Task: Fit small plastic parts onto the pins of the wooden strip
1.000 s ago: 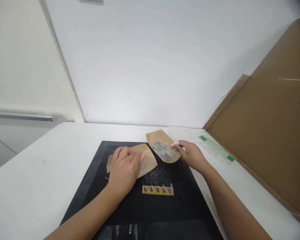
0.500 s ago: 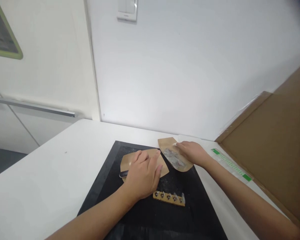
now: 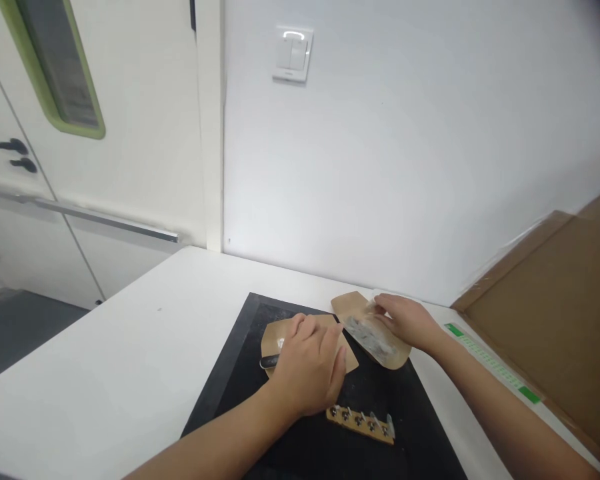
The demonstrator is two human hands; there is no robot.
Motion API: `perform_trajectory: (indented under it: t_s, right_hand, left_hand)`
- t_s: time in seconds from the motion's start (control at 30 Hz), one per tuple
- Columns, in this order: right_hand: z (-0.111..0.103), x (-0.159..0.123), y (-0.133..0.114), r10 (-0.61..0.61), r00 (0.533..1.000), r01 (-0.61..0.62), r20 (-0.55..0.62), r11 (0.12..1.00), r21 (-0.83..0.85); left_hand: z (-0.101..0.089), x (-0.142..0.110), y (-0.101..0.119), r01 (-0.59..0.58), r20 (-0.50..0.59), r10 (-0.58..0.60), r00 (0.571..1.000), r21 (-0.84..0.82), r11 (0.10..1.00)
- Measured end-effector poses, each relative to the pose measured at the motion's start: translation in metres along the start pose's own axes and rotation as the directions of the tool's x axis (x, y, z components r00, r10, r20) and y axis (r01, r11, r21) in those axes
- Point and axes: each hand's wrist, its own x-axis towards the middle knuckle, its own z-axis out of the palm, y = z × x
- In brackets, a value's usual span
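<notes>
On the black mat (image 3: 285,460), my left hand (image 3: 313,367) covers much of a brown paper tray (image 3: 275,330). Its fingers curl over a slim dark tool (image 3: 269,362), whose rounded end sticks out at the little-finger side; the rest is mostly hidden. My right hand (image 3: 407,320) reaches over a second brown paper tray (image 3: 347,303) heaped with small clear and greyish pieces (image 3: 373,337). Its fingertips are pinched together at the tray's far side; what they hold is too small to make out. A yellowish strip (image 3: 360,424) carrying round metal studs and clear upright pieces lies near my left wrist.
The mat lies on a white table (image 3: 130,373) against a white wall. A clear case with a green-and-white label (image 3: 490,360) is at the right, beside a large cardboard sheet (image 3: 560,300). A door with a green-framed window (image 3: 75,100) stands at the left.
My view has swung left and up, bringing the door and light switch in. My right hand has shifted its pinch over the pieces. The dark tool under my left hand shows more of its end.
</notes>
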Motion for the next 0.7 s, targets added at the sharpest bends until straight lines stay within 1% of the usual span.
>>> perform_trajectory:
  t_s: [0.07,0.1,0.13,0.2,0.3,0.33,0.4,0.47,0.53,0.6,0.7]
  right_hand:
    - [-0.007,-0.008,-0.015,0.035,0.997,-0.029,-0.065,0.996,0.083]
    - [-0.009,-0.013,-0.025,0.068,0.992,-0.04,-0.11,0.97,0.241]
    - [-0.01,-0.018,-0.038,0.093,0.988,-0.041,-0.12,0.924,0.38]
    - [-0.009,-0.027,-0.063,0.122,0.987,-0.041,-0.105,0.822,0.568]
    - [-0.005,-0.036,-0.094,0.224,0.971,-0.09,-0.084,0.668,0.738]
    - [-0.003,-0.038,-0.1,0.22,0.974,-0.09,-0.059,0.608,0.788]
    - [0.0,-0.041,-0.105,0.182,0.983,-0.092,-0.002,0.505,0.858]
    - [0.002,-0.043,-0.105,0.135,0.99,-0.1,0.048,0.414,0.905]
    - [0.005,-0.046,-0.102,0.118,0.991,-0.101,0.064,0.34,0.935]
    - [0.007,-0.048,-0.1,0.118,0.991,-0.09,0.057,0.3,0.95]
    - [0.009,-0.05,-0.1,0.109,0.994,-0.061,0.03,0.291,0.955]
  left_hand:
    - [0.0,0.002,-0.002,0.051,-0.012,-0.051,0.999,-0.049,0.998]
    - [0.0,0.003,-0.003,0.081,-0.024,-0.083,0.996,-0.083,0.993]
    - [0.0,0.004,-0.005,0.107,-0.037,-0.113,0.993,-0.122,0.987]
    - [0.001,0.005,-0.009,0.135,-0.052,-0.149,0.988,-0.204,0.97]
    - [0.003,0.004,-0.012,0.123,-0.024,-0.137,0.99,-0.31,0.943]
    - [0.004,0.004,-0.013,0.117,-0.002,-0.125,0.992,-0.341,0.933]
    - [0.005,0.003,-0.013,0.117,0.042,-0.11,0.993,-0.403,0.907]
    - [0.006,0.002,-0.012,0.136,0.078,-0.112,0.991,-0.459,0.878]
    - [0.009,0.001,-0.012,0.157,0.107,-0.119,0.987,-0.499,0.853]
    - [0.011,0.0,-0.012,0.166,0.126,-0.117,0.985,-0.52,0.838]
    - [0.013,0.0,-0.015,0.162,0.117,-0.117,0.986,-0.533,0.831]
